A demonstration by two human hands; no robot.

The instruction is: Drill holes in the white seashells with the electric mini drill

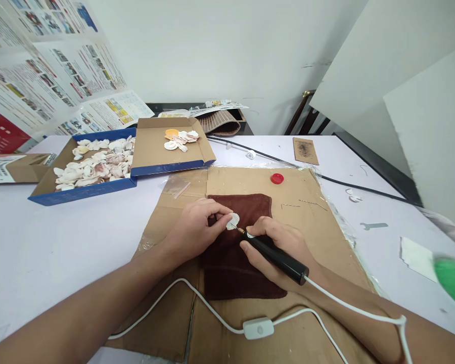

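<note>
White shell (233,220) sits over the brown cloth (242,283), pinched at its left edge between thumb and fingers of the left hand (199,225). The right hand (288,237) is wrapped around a black corded pen (278,259), whose long axis slants from lower right up to the shell; its tip overlaps the face, though I cannot tell contact.

The left hand (195,225), right hand (291,239) and both tapering forearms (98,301) are bare.
</note>
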